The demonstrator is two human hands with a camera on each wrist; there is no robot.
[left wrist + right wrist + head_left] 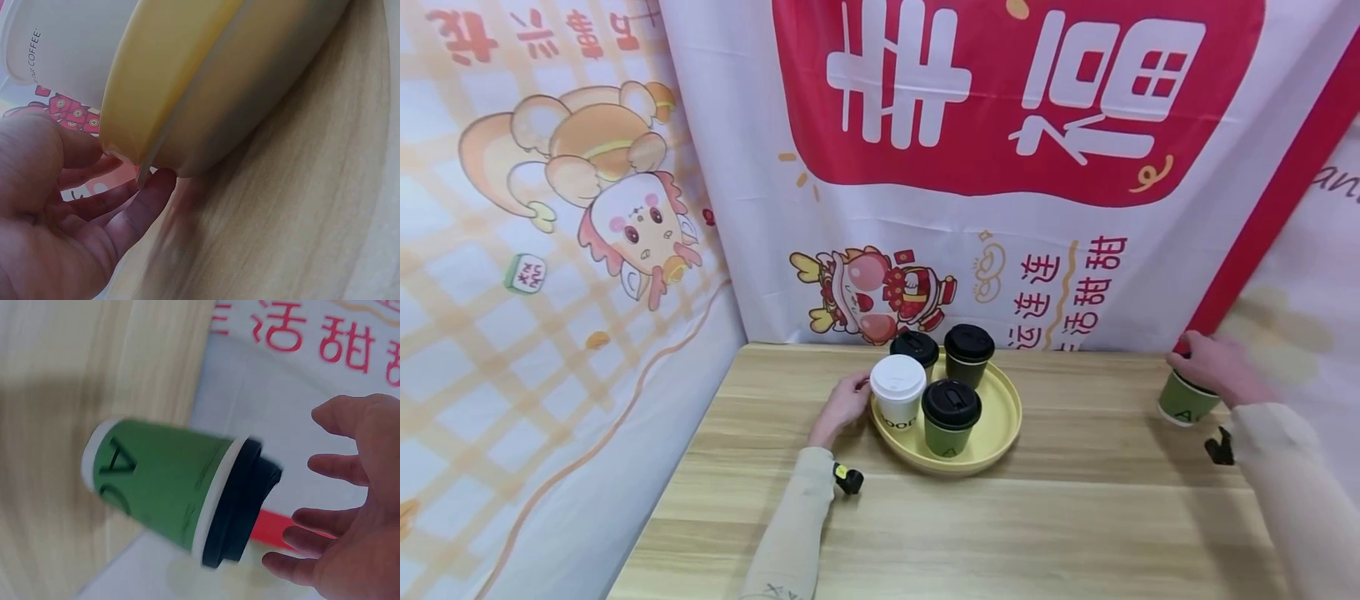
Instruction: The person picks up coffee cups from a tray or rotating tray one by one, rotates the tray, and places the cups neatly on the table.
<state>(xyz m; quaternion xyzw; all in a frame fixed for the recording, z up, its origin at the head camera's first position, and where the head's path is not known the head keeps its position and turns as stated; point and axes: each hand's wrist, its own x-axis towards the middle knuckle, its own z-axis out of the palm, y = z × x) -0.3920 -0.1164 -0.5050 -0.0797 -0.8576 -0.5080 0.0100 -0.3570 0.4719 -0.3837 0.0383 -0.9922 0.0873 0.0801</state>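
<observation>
My left hand [848, 402] holds the rim of a round yellow tray [1002, 410]; in the left wrist view, thumb and fingers pinch the tray's edge [156, 81]. On that tray stand a white cup [898, 395] with a white lid, a green paper coffee cup [948, 437] with a black lid, and two more black-lidded cups behind, one dark [967, 371], one partly hidden [914, 343]. Far right, my right hand [1223, 367] is over another green coffee cup [1184, 402]. In the right wrist view, its spread fingers are apart from the cup's black lid [234, 503].
The wooden table [1037, 542] ends at a hung cloth with a red panel [1000, 175] along the back. A printed cloth [512, 350] borders the left side, and another pale cloth [1318, 317] borders the right behind the right-hand cup.
</observation>
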